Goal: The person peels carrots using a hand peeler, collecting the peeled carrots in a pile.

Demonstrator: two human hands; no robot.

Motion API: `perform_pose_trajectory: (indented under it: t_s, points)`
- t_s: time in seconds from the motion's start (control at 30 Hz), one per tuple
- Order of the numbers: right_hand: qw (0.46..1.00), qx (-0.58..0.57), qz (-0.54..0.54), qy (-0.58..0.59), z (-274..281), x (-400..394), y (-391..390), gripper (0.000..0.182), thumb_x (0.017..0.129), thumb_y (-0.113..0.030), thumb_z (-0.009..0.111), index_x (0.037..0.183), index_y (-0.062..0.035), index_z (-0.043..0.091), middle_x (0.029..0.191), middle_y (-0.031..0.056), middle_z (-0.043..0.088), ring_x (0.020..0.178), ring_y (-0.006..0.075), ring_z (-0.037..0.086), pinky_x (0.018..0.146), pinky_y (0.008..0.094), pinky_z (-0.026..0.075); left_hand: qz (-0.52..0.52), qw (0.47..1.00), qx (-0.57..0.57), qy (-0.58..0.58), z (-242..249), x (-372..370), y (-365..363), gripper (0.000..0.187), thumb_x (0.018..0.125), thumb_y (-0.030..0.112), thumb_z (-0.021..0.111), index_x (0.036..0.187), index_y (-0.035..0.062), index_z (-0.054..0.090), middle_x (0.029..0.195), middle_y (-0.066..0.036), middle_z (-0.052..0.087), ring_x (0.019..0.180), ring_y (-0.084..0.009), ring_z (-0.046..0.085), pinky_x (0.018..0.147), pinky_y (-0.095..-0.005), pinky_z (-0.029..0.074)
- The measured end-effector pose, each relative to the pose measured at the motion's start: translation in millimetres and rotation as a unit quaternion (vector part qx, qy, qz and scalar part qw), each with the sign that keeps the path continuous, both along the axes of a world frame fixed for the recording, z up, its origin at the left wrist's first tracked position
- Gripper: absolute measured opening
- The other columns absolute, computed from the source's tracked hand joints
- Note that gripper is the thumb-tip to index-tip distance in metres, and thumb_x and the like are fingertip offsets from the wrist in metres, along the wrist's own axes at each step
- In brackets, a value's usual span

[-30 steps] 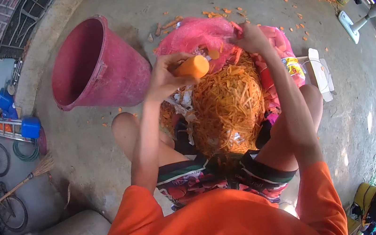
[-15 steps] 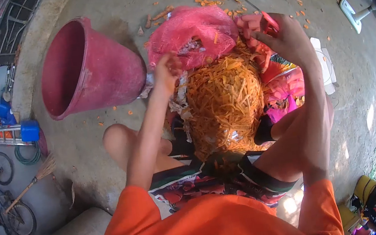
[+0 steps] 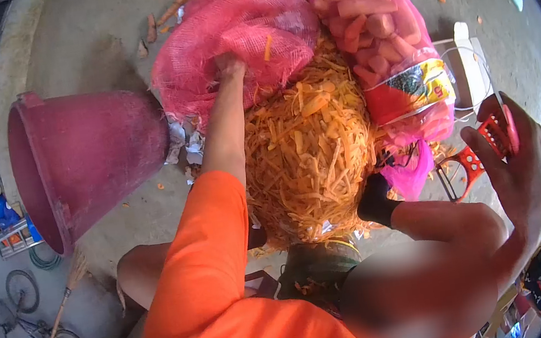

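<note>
Clearly, right hand (image 3: 521,160) grips slotted red peeler (image 3: 468,163); left hand (image 3: 229,63), grasp unseen, inside sack (image 3: 233,16).

Left arm (image 3: 226,127): extended forward, elbow nearly straight. Left hand (image 3: 228,64): lowered, largely concealed; finger position not visible. Right forearm (image 3: 516,242): directed forward at the right side. Right hand (image 3: 523,159): raised, thumb (image 3: 492,164) and fingers (image 3: 502,104) curved toward each other in a C-shape, tips apart. Knees (image 3: 139,275): bent and spread outward.
</note>
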State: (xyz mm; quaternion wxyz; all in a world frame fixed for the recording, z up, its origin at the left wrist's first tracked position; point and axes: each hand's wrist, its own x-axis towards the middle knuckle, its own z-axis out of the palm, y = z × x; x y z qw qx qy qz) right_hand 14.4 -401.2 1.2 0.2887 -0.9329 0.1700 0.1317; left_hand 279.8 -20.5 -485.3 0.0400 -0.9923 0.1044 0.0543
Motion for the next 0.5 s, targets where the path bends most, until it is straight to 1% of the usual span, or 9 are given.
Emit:
perform_pose_trajectory:
  t_s: [0.1,0.17,0.23,0.27,0.3,0.37,0.43,0.47,0.5]
  points:
    - [0.996,-0.024,0.007,-0.08,-14.5,-11.3,-5.0,0.034,0.088,-0.007,0.077,0.117,-0.0021,0.061,0.098,0.0061,0.062,0.087,0.0131,0.062,0.077,0.0261,0.051,0.015,0.996,0.031,0.076,37.1,-7.7,-5.8,0.037,0.083,0.042,0.073,0.107,0.0127,0.077,0.107,-0.014,0.075,0.102,-0.0304,0.072,0.084,-0.0435,0.056]
    - [0.994,0.036,-0.024,-0.097,-15.6,-13.3,-2.3,0.052,0.087,-0.007,0.079,0.133,-0.0047,0.056,0.109,0.0075,0.062,0.099,0.015,0.063,0.088,0.0283,0.053,0.03,0.993,0.037,0.112,74.3,-28.3,2.4,0.041,0.083,0.044,0.074,0.107,0.0115,0.077,0.104,-0.013,0.076,0.101,-0.0287,0.072,0.082,-0.0423,0.056]
    - [0.995,0.082,0.029,-0.043,-4.2,-2.8,2.1,0.06,0.088,-0.007,0.079,0.14,-0.0049,0.051,0.113,0.0082,0.061,0.105,0.0156,0.062,0.093,0.0306,0.054,0.142,0.983,-0.083,0.078,123.1,-46.5,14.5,0.042,0.083,0.046,0.076,0.106,0.0104,0.077,0.097,-0.012,0.076,0.098,-0.0258,0.073,0.082,-0.0414,0.055]
    - [0.977,0.158,-0.01,-0.142,-19.2,-14.3,2.6,0.057,0.088,-0.006,0.078,0.139,-0.0033,0.051,0.113,0.0086,0.062,0.105,0.0151,0.063,0.094,0.0309,0.054,0.144,0.984,-0.084,0.065,150.7,-57.2,23.1,0.042,0.083,0.046,0.076,0.106,0.0104,0.077,0.097,-0.012,0.076,0.098,-0.0258,0.073,0.082,-0.0414,0.055]
    - [0.986,0.012,0.086,-0.14,-12.0,-13.6,-1.4,0.057,0.089,-0.007,0.078,0.139,-0.0026,0.05,0.115,0.0085,0.062,0.105,0.0147,0.062,0.093,0.0305,0.054,0.137,0.97,-0.184,0.08,179.7,-72.8,38.4,0.042,0.086,0.046,0.075,0.104,0.0082,0.076,0.097,-0.011,0.076,0.097,-0.024,0.073,0.084,-0.0401,0.055]
    - [0.968,0.038,0.108,-0.224,-10.2,-11.3,12.8,0.052,0.081,-0.015,0.084,0.127,-0.0021,0.062,0.103,0.0162,0.068,0.099,0.0322,0.066,0.083,0.0393,0.053,0.129,0.949,-0.278,0.072,232.3,-107.8,67.9,0.041,0.089,0.045,0.074,0.103,0.006,0.075,0.096,-0.01,0.075,0.096,-0.0223,0.072,0.085,-0.0388,0.055]
    - [0.966,-0.016,0.145,-0.212,14.8,-8.8,36.3,0.049,0.078,-0.016,0.084,0.12,0.0,0.065,0.098,0.0214,0.068,0.092,0.0373,0.067,0.08,0.0418,0.052,0.077,0.847,-0.525,0.034,286.8,-133.3,89.6,0.042,0.096,0.041,0.07,0.11,0.0016,0.069,0.099,-0.009,0.073,0.096,-0.0204,0.071,0.087,-0.0364,0.056]
    - [0.955,-0.045,0.193,-0.22,17.6,-7.2,40.9,0.042,0.078,-0.017,0.082,0.113,0.0016,0.067,0.094,0.025,0.068,0.084,0.042,0.066,0.076,0.0453,0.051,0.072,0.85,-0.522,0.008,313.5,-143.9,96.0,0.042,0.096,0.041,0.07,0.11,0.0016,0.069,0.099,-0.009,0.073,0.096,-0.0204,0.071,0.087,-0.0364,0.056]
    - [0.961,-0.017,0.188,-0.203,31.1,-11.9,60.0,0.038,0.079,-0.017,0.081,0.111,-0.0002,0.068,0.094,0.0248,0.069,0.086,0.0431,0.067,0.076,0.048,0.051,0.098,0.742,-0.663,0.02,349.4,-156.6,91.0,0.042,0.099,0.04,0.065,0.114,0.0005,0.066,0.101,-0.009,0.072,0.097,-0.02,0.07,0.088,-0.0353,0.056]
